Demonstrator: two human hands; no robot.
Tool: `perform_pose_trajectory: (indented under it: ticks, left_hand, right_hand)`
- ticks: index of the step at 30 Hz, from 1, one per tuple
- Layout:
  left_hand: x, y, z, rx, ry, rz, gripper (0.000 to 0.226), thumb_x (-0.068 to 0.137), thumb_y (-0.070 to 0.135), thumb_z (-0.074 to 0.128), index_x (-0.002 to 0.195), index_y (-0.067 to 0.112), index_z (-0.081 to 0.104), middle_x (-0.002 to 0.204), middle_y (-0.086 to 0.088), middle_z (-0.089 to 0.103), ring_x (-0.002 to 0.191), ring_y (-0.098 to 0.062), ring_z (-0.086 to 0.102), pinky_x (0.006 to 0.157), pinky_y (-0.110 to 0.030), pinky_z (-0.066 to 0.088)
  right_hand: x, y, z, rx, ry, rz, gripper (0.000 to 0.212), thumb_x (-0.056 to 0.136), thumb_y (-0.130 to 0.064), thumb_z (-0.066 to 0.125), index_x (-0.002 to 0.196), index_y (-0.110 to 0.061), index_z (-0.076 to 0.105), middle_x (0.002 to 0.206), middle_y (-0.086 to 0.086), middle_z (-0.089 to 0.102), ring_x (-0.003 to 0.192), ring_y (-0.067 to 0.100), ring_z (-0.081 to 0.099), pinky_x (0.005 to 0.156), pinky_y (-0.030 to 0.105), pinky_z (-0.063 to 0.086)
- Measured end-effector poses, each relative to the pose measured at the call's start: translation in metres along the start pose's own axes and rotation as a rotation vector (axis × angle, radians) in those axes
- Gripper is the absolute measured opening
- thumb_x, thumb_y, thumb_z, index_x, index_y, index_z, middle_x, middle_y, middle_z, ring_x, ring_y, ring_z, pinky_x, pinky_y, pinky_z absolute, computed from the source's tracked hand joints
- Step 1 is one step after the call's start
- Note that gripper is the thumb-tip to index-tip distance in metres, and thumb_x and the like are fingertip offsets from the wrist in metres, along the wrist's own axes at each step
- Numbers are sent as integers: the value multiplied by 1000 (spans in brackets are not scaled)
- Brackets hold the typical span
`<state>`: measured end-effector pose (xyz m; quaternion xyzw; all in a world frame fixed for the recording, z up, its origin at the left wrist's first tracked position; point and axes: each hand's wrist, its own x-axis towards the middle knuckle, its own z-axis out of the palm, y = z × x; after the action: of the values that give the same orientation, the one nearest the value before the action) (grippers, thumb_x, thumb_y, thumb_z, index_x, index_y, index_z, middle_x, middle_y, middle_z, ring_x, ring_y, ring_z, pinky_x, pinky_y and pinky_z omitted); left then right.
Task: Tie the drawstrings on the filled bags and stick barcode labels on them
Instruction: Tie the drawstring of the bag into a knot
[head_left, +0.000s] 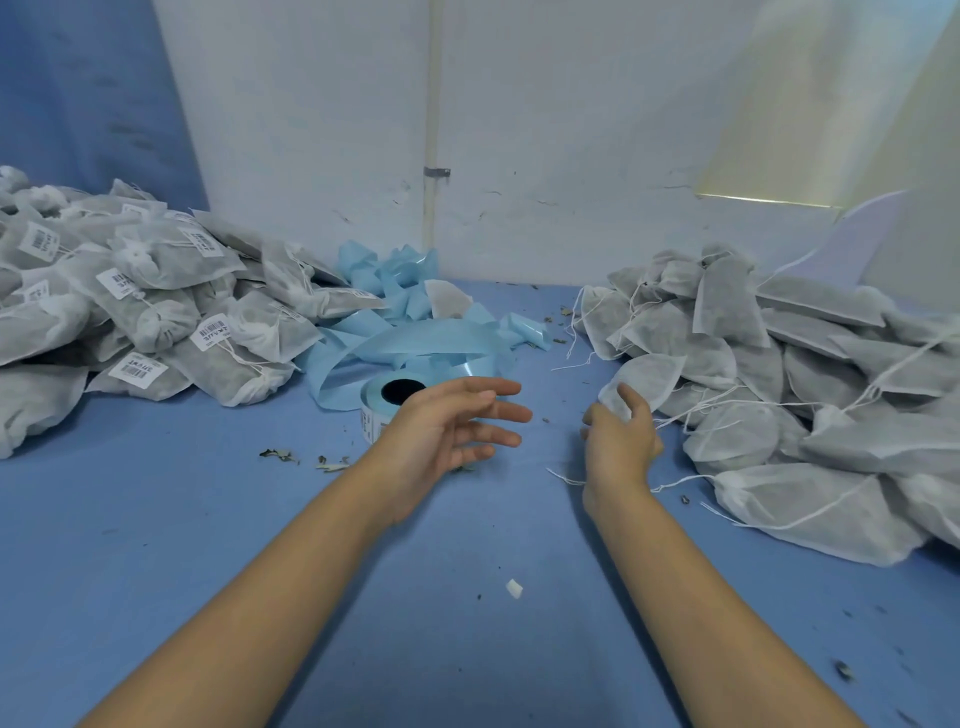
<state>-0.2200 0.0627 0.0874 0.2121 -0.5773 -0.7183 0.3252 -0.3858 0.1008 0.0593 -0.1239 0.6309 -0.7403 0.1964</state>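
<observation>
A heap of untied white mesh bags with loose drawstrings lies on the right of the blue table. My right hand hovers at the heap's left edge, fingers relaxed, fingertips touching the nearest bag. My left hand floats open above the table centre, fingers spread, holding nothing. Just behind it sits the roll of barcode labels, partly hidden by the hand. On the left lies a pile of tied, labelled bags.
Used pale-blue backing strip curls in a tangle behind the roll against the white wall. Dried leaf crumbs and a small white scrap dot the blue table surface.
</observation>
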Motion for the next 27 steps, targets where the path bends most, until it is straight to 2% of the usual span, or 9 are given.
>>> perform_pose_trajectory:
  ticks: [1,3,6,9,11,14,19,24,27]
  left_hand:
    - [0,-1,0,-2,-1,-6,22,94,13,47,104,14,67,93,-4,74,74,-14,68,63,-18,52]
    - [1,-2,0,-1,2,-17,22,94,12,47,104,14,67,93,-4,74,73,-14,68,63,-18,52]
    - [1,-4,-1,7,19,-41,22,94,12,47,104,14,67,92,-4,74,73,-14,68,62,-18,51]
    - [1,-7,-1,26,72,-64,22,94,11,48,102,15,67,95,-2,74,73,-13,69,62,-18,51]
    - [2,-10,-1,28,126,-81,21,94,9,49,103,14,67,100,0,74,74,-13,70,62,-18,52]
    - [2,-13,0,-14,188,-106,20,94,8,50,107,12,65,109,0,69,77,-17,72,60,-19,53]
    - [3,-13,4,-79,229,-111,17,97,12,48,111,11,60,117,-2,63,78,-20,73,58,-20,54]
    - [3,-14,8,-144,206,-103,17,99,12,45,109,8,59,110,-4,66,76,-19,73,56,-20,54]
    - [4,-16,10,-291,216,-80,16,98,4,44,109,2,56,101,-10,67,74,-19,73,55,-21,54]
  right_hand:
    - [2,-1,-1,-2,-31,34,50,87,-3,48,135,-19,49,139,8,38,80,17,60,66,19,46]
    - [4,-3,-3,26,-69,78,48,88,-3,47,135,-14,47,110,8,55,67,12,55,59,16,43]
    - [5,-6,-5,102,-94,114,30,90,0,43,115,-15,50,86,4,53,62,10,52,49,13,42]
    - [1,-11,-4,175,-122,160,9,93,-9,50,96,-10,58,83,-1,54,46,5,57,40,12,40]
    - [-4,-13,-3,182,-170,194,9,92,-15,55,86,-14,60,86,-1,57,36,5,52,39,14,38]
    - [-13,-16,-1,167,-273,222,17,90,-13,52,95,-17,67,97,0,63,34,7,42,40,15,34]
    - [-27,-18,2,79,-439,147,30,90,-12,46,105,-15,71,94,-1,72,32,10,33,35,16,27]
    - [-37,-15,5,-42,-569,-30,30,90,-8,47,96,-15,75,87,1,75,31,11,32,35,16,29]
    - [-39,-10,5,-89,-629,-118,30,90,-7,50,98,-19,76,81,-3,75,32,11,34,37,16,29]
